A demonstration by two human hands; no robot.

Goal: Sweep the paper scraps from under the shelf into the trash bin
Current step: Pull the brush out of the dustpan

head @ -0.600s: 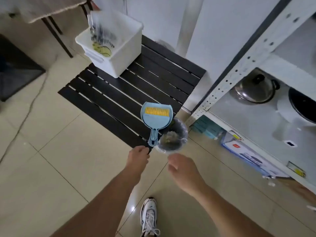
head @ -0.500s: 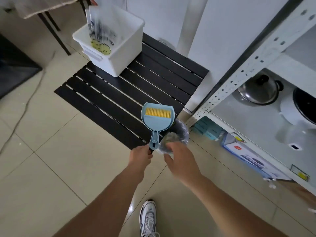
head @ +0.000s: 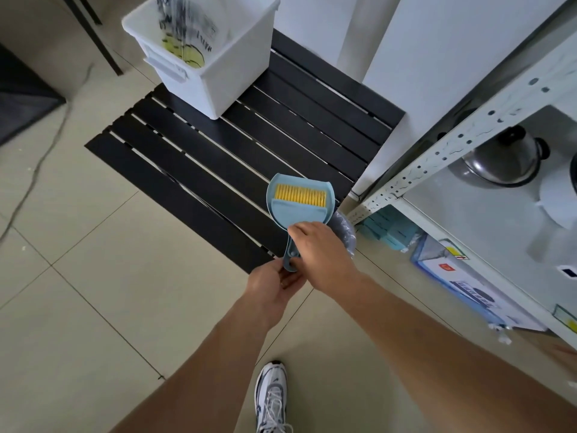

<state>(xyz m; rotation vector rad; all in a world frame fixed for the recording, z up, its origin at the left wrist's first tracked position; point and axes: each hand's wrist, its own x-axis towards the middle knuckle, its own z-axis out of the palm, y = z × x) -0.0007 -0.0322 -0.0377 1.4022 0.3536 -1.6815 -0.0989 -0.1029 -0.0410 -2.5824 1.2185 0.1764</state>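
A light blue dustpan (head: 304,215) with a yellow-bristled brush (head: 300,194) nested in it lies on the front edge of the black slatted platform. My left hand (head: 271,284) pinches the tip of the stacked handles. My right hand (head: 320,250) is closed over the handles just below the pan. The small trash bin (head: 347,232) with a clear liner stands right behind my right hand, mostly hidden. White paper scraps (head: 501,334) lie on the floor at the edge of the white metal shelf (head: 437,162).
A white plastic tub (head: 218,73) stands on the black slatted platform (head: 218,164). The shelf holds a steel pot (head: 505,160). Teal packs (head: 390,228) and a flat printed box (head: 468,289) lie under it. My shoe (head: 271,398) is on the tiled floor.
Both hands reached forward to the dustpan handle. The left hand took the tip and the right hand closed over the handle, covering the trash bin. The camera moved closer.
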